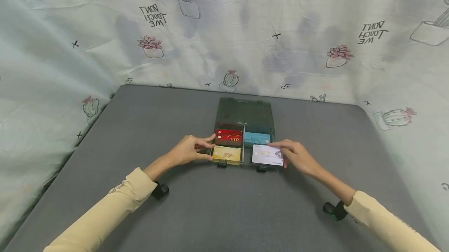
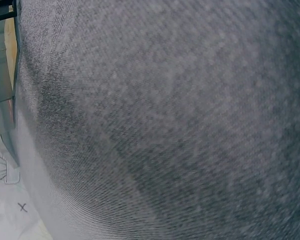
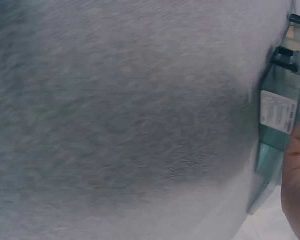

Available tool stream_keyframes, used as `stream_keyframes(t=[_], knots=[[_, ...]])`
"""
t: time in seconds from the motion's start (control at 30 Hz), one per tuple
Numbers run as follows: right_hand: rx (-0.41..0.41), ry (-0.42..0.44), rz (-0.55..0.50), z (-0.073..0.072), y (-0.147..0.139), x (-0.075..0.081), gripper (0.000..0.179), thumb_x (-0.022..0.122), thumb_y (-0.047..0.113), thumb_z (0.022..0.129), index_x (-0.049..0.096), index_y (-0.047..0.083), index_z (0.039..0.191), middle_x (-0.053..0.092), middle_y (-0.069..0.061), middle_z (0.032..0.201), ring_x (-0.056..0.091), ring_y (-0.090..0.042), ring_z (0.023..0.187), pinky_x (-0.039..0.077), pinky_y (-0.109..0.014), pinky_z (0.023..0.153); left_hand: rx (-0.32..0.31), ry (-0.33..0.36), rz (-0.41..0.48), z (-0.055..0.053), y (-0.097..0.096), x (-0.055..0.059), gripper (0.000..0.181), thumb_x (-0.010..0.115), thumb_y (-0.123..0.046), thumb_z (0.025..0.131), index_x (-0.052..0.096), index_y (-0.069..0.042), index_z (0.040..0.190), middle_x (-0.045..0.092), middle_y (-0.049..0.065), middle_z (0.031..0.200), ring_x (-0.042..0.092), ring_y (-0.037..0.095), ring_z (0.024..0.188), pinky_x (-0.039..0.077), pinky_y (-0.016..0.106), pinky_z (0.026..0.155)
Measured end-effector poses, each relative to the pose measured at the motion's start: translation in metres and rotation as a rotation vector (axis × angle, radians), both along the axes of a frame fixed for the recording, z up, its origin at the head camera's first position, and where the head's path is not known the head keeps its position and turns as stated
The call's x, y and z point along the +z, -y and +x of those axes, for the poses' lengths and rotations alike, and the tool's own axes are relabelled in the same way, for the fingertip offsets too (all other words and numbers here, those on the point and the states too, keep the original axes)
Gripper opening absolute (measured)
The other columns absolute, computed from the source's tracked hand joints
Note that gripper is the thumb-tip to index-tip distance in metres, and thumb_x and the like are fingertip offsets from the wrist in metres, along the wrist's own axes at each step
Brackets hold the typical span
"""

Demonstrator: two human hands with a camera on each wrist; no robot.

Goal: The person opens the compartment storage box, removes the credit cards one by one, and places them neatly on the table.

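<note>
A dark translucent green plastic box lies with its lid raised toward the back. My right hand pinches a white VIP card by its right side, over the front right compartment. At the box's left wall my left hand touches the edge with extended fingers and thumb. Inside the box are a red VIP card at back left, a gold card at front left and a blue card at back right. In the right wrist view, part of the right hand shows beside the box.
Beneath everything is a grey cloth-covered table. Two black latches stick out from the box's front edge. A light divider separates its left and right sides. Cactus-print fabric hangs behind and along the table's sides.
</note>
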State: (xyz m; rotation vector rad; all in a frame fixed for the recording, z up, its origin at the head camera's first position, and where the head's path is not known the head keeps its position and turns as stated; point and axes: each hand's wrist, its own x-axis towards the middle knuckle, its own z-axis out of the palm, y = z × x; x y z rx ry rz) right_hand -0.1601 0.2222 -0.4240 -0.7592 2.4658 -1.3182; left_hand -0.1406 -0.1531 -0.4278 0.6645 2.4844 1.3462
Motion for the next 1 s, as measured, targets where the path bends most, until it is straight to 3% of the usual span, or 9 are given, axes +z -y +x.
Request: stream_keyframes(t=[0.1, 0.2, 0.43, 0.73, 1.0], knots=[[0.015, 0.020, -0.004, 0.000, -0.004, -0.003, 0.033, 0.043, 0.000, 0.099, 0.060, -0.001, 0.127, 0.057, -0.016, 0.101, 0.055, -0.020, 0.058, 0.036, -0.020, 0.049, 0.004, 0.012, 0.014, 0.003, 0.001, -0.001, 0.043, 0.079, -0.012, 0.077, 0.067, 0.004, 0.116, 0.041, 0.014, 0.144, 0.055, 0.026, 0.120, 0.050, 0.032, 0.094], [0.038, 0.010, -0.008, 0.001, -0.007, -0.006, 0.032, 0.053, 0.006, 0.098, 0.058, -0.003, 0.128, 0.057, -0.015, 0.101, 0.057, -0.019, 0.061, 0.042, -0.021, 0.056, 0.006, 0.016, 0.033, 0.005, 0.002, -0.002, 0.043, 0.079, -0.010, 0.077, 0.067, 0.005, 0.115, 0.041, 0.016, 0.144, 0.057, 0.025, 0.117, 0.051, 0.034, 0.094], [0.089, 0.077, -0.013, -0.001, -0.011, -0.009, 0.063, 0.078, 0.015, 0.081, 0.051, -0.007, 0.134, 0.055, -0.017, 0.115, 0.059, -0.018, 0.085, 0.054, -0.022, 0.065, 0.007, 0.012, 0.009, 0.005, 0.001, -0.002, 0.044, 0.079, -0.012, 0.078, 0.067, 0.004, 0.117, 0.041, 0.014, 0.144, 0.056, 0.025, 0.119, 0.050, 0.033, 0.094], [0.104, 0.090, -0.049, -0.008, -0.019, -0.011, 0.067, 0.082, 0.009, 0.074, 0.053, -0.007, 0.132, 0.062, -0.022, 0.116, 0.063, -0.014, 0.086, 0.056, -0.021, 0.069, 0.007, 0.032, 0.034, 0.005, 0.002, -0.004, 0.044, 0.078, -0.011, 0.078, 0.066, 0.004, 0.117, 0.040, 0.015, 0.145, 0.056, 0.025, 0.119, 0.049, 0.033, 0.095], [0.002, 0.267, -0.161, -0.015, -0.042, -0.007, 0.064, 0.081, 0.006, 0.075, 0.054, -0.006, 0.132, 0.063, -0.021, 0.119, 0.066, -0.013, 0.093, 0.056, -0.023, 0.071, 0.002, 0.031, 0.054, 0.000, 0.001, -0.001, 0.043, 0.078, -0.008, 0.077, 0.066, 0.006, 0.116, 0.040, 0.015, 0.145, 0.056, 0.025, 0.118, 0.050, 0.035, 0.095]])
